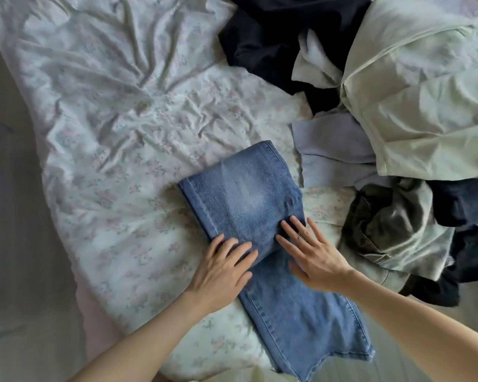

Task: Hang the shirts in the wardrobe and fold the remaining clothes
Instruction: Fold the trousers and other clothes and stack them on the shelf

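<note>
Lying across the flowered bed sheet (100, 161), a pair of blue jeans (243, 199) is seen partly folded, its long axis running from the upper left, away from the person, down to the lower right edge of the bed nearest the body. The far part has been doubled over into a thick block, while a single layer trails back between the forearms. The left hand (221, 268) is laid flat on the near left edge of that block, fingers straight and close together, nothing being pinched. The right hand (312, 255) is spread wide, its fingertips resting on the near right corner of the block and its palm over the trailing layer. Both hands are thus placed at the fold line, about equally near it, one to each side, so the next fold is judged to run along that same axis. To the right, a heap of unfolded clothes (409, 106) is piled, just beside the jeans but well apart from the left hand.
</note>
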Demonstrator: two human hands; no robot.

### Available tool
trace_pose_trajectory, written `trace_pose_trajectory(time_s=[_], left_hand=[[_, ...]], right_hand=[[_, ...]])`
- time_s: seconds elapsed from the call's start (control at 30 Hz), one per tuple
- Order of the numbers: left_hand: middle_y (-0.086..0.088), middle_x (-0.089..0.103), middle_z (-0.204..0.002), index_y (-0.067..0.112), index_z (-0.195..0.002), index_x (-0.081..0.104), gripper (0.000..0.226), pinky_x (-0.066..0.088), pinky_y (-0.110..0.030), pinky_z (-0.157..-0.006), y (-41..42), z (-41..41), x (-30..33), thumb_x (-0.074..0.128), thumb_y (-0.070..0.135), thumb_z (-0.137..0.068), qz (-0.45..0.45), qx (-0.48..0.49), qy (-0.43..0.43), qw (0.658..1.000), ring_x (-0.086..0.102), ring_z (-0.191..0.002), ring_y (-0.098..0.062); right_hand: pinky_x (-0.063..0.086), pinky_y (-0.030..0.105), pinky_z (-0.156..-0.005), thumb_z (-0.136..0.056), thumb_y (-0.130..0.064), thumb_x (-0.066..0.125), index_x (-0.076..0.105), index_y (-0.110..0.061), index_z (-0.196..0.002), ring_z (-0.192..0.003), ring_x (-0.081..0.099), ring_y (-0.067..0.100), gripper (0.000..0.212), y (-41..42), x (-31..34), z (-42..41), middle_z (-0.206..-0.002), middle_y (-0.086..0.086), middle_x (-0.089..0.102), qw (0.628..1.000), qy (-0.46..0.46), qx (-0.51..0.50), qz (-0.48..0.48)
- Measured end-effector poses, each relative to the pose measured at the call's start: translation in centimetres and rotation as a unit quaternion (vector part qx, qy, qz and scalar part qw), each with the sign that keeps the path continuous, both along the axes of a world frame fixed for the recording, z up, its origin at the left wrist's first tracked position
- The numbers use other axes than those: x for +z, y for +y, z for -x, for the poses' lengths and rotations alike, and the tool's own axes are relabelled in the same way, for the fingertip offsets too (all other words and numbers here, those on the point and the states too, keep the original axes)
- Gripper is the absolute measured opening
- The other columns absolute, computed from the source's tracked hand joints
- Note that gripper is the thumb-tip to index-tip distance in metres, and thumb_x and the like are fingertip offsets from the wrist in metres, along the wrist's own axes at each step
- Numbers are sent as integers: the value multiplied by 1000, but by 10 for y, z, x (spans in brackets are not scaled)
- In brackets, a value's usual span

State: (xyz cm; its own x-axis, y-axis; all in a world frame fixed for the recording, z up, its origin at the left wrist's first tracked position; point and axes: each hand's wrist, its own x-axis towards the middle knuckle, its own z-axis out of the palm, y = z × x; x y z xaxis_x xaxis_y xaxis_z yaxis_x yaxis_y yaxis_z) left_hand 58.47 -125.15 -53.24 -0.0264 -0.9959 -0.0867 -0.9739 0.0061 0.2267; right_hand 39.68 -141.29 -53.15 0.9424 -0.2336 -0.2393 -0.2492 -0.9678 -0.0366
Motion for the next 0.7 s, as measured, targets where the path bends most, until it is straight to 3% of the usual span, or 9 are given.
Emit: trace_pose_trajectory(time_s=[0.07,0.13,0.2,0.3,0.43,0.5,0.57,0.63,0.7], left_hand=[[-3,57,-131,18,-123,62,45,32,-53,-105,-12,-10,0,50,40,-85,10,65,-28,997,56,-117,-28],[-10,51,-137,12,-128,57,55,32,-59,-103,-33,-21,1,65,37,-80,-5,134,-47,990,48,-125,-36],[-13,46,-141,9,-132,52,60,28,-61,-103,-54,-35,0,68,35,-80,-27,200,-40,979,41,-130,-39],[-10,28,-152,13,-144,34,61,7,-60,-111,-68,-56,-12,51,40,-91,-63,279,-16,958,21,-141,-35],[-7,11,-157,19,-150,11,66,-11,-59,-109,-74,-82,-36,29,50,-95,-86,319,-15,944,4,-144,-31],[-10,23,-153,16,-150,14,69,-5,-60,-109,-78,-93,-38,29,53,-93,-81,303,-28,949,17,-141,-30],[-12,43,-137,14,-145,28,74,13,-55,-107,-82,-105,-35,38,59,-88,-68,288,-37,955,38,-126,-30],[-10,51,-123,16,-134,42,79,26,-44,-93,-88,-120,-26,44,71,-78,-103,291,-27,951,45,-113,-28],[-9,51,-120,16,-125,45,81,27,-41,-89,-98,-132,-19,49,76,-70,-171,287,9,942,46,-113,-28]], right_hand=[[28,63,-104,-85,-27,40,61,-10,-123,-128,45,35,47,0,3,-13,-136,16,50,998,-59,-35,0],[27,64,-103,-86,-23,39,57,-10,-127,-128,45,33,47,-2,5,-41,-139,15,48,992,-110,-65,-11],[27,63,-104,-88,-22,39,53,-10,-132,-130,42,33,48,-5,3,-76,-141,13,45,986,-130,-100,-25],[24,62,-106,-90,-24,46,45,-15,-138,-133,38,34,49,-13,-5,-117,-145,12,40,983,-106,-145,-31],[-8,60,-109,-97,-40,28,10,-32,-149,-145,6,27,55,-30,-24,-149,-157,3,9,988,-9,-150,-36],[-13,62,-107,-96,-45,24,3,-33,-149,-145,-5,25,58,-47,-27,-166,-158,2,0,991,20,-131,-37],[-9,65,-107,-94,-51,30,4,-33,-149,-145,-6,24,63,-67,-20,-181,-158,0,-1,994,50,-88,-41],[-3,64,-109,-89,-57,41,10,-31,-148,-144,3,22,72,-86,-8,-195,-157,-3,10,993,86,-62,-60],[8,59,-109,-83,-59,52,20,-27,-145,-137,23,24,77,-96,4,-208,-147,1,30,991,124,-36,-47]])
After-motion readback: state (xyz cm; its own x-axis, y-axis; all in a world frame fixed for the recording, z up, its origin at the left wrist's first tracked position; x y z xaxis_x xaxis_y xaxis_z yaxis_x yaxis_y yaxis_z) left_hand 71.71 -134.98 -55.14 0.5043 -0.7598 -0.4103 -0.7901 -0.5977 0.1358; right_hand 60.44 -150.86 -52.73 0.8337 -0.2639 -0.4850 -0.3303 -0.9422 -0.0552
